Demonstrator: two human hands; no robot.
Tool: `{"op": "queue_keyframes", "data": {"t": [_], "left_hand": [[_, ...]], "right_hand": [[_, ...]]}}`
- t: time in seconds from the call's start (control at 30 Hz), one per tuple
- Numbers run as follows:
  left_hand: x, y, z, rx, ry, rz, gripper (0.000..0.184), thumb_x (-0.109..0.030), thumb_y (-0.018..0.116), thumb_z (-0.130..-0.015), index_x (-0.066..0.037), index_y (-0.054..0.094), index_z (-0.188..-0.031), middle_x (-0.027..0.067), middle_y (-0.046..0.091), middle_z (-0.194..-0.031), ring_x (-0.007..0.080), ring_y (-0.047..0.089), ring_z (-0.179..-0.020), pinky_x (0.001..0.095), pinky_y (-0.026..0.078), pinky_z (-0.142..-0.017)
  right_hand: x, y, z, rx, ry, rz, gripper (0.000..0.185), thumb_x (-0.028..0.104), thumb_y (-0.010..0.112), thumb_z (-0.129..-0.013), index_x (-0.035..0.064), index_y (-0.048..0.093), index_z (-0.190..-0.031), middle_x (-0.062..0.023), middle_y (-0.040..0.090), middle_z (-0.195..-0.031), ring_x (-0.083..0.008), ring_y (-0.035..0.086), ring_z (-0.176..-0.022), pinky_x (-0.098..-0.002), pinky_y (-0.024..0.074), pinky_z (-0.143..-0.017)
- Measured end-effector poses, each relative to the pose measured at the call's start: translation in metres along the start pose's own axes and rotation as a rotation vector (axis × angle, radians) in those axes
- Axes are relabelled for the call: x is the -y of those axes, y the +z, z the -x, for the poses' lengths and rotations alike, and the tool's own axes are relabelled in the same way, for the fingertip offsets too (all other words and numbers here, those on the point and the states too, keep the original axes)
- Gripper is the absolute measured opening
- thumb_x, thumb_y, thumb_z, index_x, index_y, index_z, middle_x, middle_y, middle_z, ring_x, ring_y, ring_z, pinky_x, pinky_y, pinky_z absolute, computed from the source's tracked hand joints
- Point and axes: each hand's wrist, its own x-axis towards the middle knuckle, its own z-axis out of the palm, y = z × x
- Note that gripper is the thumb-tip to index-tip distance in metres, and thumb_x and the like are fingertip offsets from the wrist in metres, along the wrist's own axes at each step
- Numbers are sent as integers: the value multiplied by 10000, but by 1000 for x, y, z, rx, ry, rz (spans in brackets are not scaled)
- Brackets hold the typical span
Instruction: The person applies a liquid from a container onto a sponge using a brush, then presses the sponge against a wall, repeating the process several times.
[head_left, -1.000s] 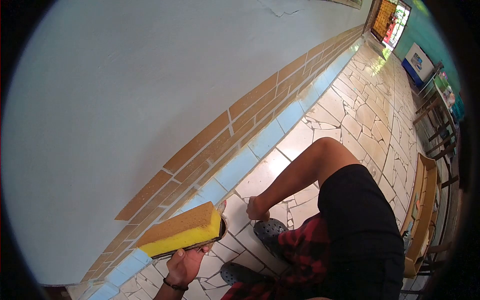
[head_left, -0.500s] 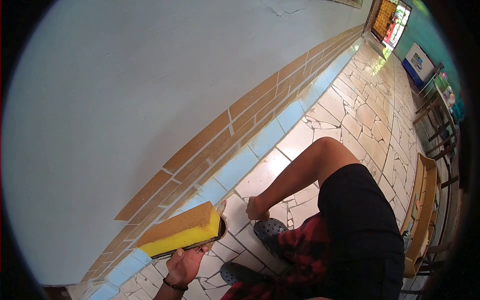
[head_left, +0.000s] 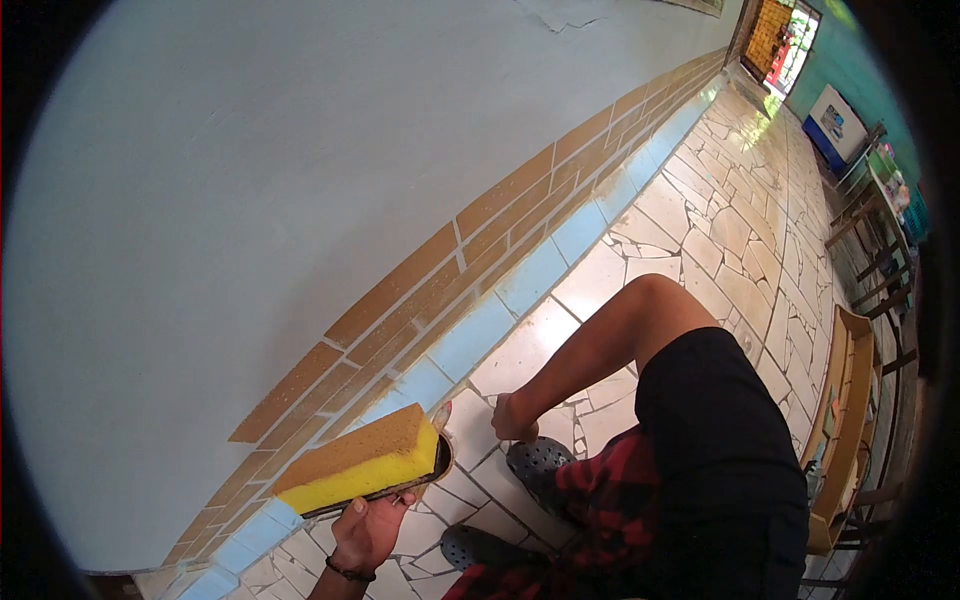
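Note:
My left hand point(head_left: 368, 535) is closed around the underside of a sponge float point(head_left: 365, 468), a thick yellow sponge block on a dark backing. Brown paint covers the sponge's upper face, which tilts up beside the wall's foot. A dark rounded thing with a tan rim point(head_left: 446, 452) shows partly behind the float's right end; I cannot make out what it is. My right hand point(head_left: 514, 418) hangs in a loose fist above the floor by a dark clog point(head_left: 540, 465), with nothing visible in it. Brown brick shapes point(head_left: 395, 285) with pale lines run along the lower wall.
The pale wall point(head_left: 220, 220) rises on the left, edged below by light blue tiles point(head_left: 500, 317). Broken-tile flooring point(head_left: 735, 225) runs to a bright doorway point(head_left: 790, 55). A wooden tray-like piece point(head_left: 845, 430), a cluttered table point(head_left: 890, 190) and a white-blue box point(head_left: 836, 128) line the right side.

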Motion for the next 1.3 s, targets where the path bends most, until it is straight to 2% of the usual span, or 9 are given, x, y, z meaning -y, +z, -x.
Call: {"op": "queue_keyframes", "data": {"t": [0.1,0.2,0.3,0.4,0.7,1.0,1.1,1.2,1.3], "left_hand": [[-1,2,0,12,-1,1,635,-349,709,-836,-104,491,-1379,73,551,-1355,264,510,-1194,432,410,-975],[-2,9,0,-64,-12,-35,672,-402,767,-778,-122,528,-1339,55,574,-1311,236,520,-1133,412,410,-918],[-3,9,0,-34,-25,-42,675,-405,770,-774,-120,528,-1336,56,574,-1310,235,520,-1137,411,411,-914],[-1,-2,-1,33,-18,2,635,-354,712,-832,-108,496,-1376,75,556,-1350,256,513,-1194,428,417,-975],[-2,3,-1,25,-14,-2,654,-349,714,-829,-116,479,-1393,69,540,-1371,254,501,-1213,426,406,-977],[-1,2,0,9,-6,-13,653,-361,708,-833,-107,479,-1390,78,546,-1358,264,503,-1200,438,407,-975],[-1,5,-1,-63,-13,-30,697,-390,768,-764,-114,514,-1350,60,563,-1327,242,519,-1152,425,425,-920],[-1,1,-1,16,-7,-20,649,-373,717,-826,-107,495,-1376,81,559,-1335,260,508,-1184,438,408,-975],[-1,-2,-1,27,-21,-29,650,-374,721,-822,-110,498,-1373,79,563,-1329,254,510,-1181,436,413,-970]], "right_hand": [[1,0,1,3,1,2,375,330,727,-781,68,741,-1049,-95,686,-1116,-292,669,-1036,-459,553,-819],[0,1,-1,3,1,-2,386,331,735,-770,66,739,-1051,-100,681,-1132,-297,668,-1042,-465,555,-820],[-1,3,-1,-28,-18,-16,390,329,734,-769,59,736,-1051,-104,683,-1123,-300,669,-1036,-466,559,-813],[0,1,-2,6,-2,1,385,325,729,-772,57,735,-1047,-107,685,-1111,-300,671,-1028,-466,561,-799],[0,0,1,-4,-6,-16,356,307,732,-767,68,743,-1031,-91,688,-1105,-296,675,-1015,-466,560,-797],[0,1,-3,8,4,-13,409,325,763,-748,73,732,-1069,-101,686,-1136,-296,669,-1048,-464,559,-820],[0,3,-3,-5,-6,-10,400,316,756,-752,70,731,-1067,-101,685,-1128,-297,669,-1044,-464,558,-822],[0,1,-2,-10,-15,1,390,307,749,-758,69,730,-1066,-102,680,-1132,-297,669,-1043,-465,559,-817],[1,-5,1,45,0,-4,379,298,743,-764,68,729,-1065,-103,670,-1154,-296,664,-1056,-465,558,-819]]}}
